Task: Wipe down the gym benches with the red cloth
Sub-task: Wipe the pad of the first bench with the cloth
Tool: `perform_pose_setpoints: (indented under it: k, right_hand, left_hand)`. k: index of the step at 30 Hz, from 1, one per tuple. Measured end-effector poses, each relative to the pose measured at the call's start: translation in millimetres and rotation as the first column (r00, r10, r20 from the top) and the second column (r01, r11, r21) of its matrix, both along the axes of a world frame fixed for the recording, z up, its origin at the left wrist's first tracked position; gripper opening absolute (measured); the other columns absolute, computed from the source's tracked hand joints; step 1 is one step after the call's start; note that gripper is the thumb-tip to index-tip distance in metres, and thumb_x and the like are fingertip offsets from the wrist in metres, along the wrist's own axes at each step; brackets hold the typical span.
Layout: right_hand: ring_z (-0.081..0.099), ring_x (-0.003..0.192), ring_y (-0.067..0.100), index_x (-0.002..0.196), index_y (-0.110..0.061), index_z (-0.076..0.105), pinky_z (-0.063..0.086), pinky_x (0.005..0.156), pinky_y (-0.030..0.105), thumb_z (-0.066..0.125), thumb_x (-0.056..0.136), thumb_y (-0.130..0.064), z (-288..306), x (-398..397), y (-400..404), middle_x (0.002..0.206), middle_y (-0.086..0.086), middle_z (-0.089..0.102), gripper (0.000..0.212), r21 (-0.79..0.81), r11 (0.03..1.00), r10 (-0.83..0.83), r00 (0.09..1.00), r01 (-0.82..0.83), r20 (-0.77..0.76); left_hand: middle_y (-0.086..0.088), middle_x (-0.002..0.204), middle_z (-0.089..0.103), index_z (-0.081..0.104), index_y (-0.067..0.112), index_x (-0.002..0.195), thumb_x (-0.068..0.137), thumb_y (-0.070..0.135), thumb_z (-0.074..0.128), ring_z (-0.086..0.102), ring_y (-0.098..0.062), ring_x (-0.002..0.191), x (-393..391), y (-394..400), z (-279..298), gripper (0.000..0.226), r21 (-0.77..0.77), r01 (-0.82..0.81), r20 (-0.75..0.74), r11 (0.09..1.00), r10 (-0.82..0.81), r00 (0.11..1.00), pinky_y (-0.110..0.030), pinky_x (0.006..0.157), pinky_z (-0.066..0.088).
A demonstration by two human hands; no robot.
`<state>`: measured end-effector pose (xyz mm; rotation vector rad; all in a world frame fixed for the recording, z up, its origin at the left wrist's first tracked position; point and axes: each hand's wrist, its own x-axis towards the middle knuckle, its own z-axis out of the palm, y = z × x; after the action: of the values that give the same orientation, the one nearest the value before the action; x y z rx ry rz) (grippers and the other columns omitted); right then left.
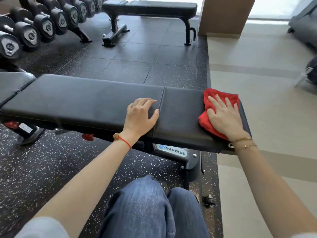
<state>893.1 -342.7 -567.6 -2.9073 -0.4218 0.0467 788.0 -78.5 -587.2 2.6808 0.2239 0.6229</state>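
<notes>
A black padded gym bench [85, 100] stretches across the middle of the view, right in front of me. At its right end lies the red cloth [214, 95], and my right hand [224, 115] presses flat on it with fingers spread and straight. My left hand [140, 115] rests on the pad near the seam between the two cushions, fingers lightly bent, holding nothing. A second black bench [154, 7] stands farther back near the window.
A rack of black dumbbells [34, 30] lines the far left. A brown pillar [224, 14] rises at the back right. The beige floor [265, 83] begins right of the dark rubber mat [137, 54]. My knees in blue jeans [151, 208] are below the bench.
</notes>
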Motion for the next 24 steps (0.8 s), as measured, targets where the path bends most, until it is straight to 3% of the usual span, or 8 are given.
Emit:
perform_pose_setpoints:
  k: [9,13,17,24]
  right_hand:
    - [0.01,0.15,0.026,0.153,-0.033,0.019,0.004,0.121,0.048,0.036,0.097,-0.034,-4,-54,-27,0.163,-0.004,0.012,0.059,-0.026,0.994,0.103,0.994,-0.102,0.04]
    - [0.01,0.15,0.026,0.153,-0.033,0.019,0.005,0.121,0.048,0.034,0.097,-0.034,-4,-41,-33,0.163,-0.005,0.013,0.058,0.005,1.0,0.008,0.999,-0.008,0.034]
    - [0.007,0.15,0.031,0.154,-0.033,0.015,-0.002,0.121,0.051,0.028,0.097,-0.041,6,4,-7,0.164,-0.001,0.006,0.058,-0.031,0.993,-0.113,0.993,0.112,-0.046]
    - [0.011,0.149,0.03,0.152,-0.031,0.021,-0.001,0.121,0.051,0.034,0.095,-0.043,10,8,73,0.164,0.003,0.006,0.06,-0.034,0.991,0.127,0.992,-0.127,-0.002]
  left_hand:
    - [0.001,0.137,0.057,0.059,0.022,0.131,0.094,0.04,0.054,0.046,-0.019,0.131,0,-8,-11,0.042,0.051,-0.008,-0.025,0.999,0.009,1.0,-0.043,0.114,0.029]
    - [0.001,0.138,0.056,0.059,0.023,0.131,0.093,0.041,0.055,0.045,-0.018,0.133,0,-4,-7,0.042,0.053,0.027,-0.052,0.998,-0.024,0.998,-0.044,0.114,0.03]
    - [0.001,0.13,0.063,0.066,0.02,0.12,0.09,0.037,0.06,0.052,-0.02,0.127,-5,16,-1,0.034,0.09,0.024,-0.012,0.996,-0.023,1.0,-0.043,0.11,0.036]
    - [-0.002,0.122,0.066,0.067,0.017,0.116,0.09,0.031,0.06,0.053,-0.023,0.122,-19,70,-2,0.03,0.103,-0.151,-0.008,0.983,0.153,0.988,-0.043,0.102,0.04]
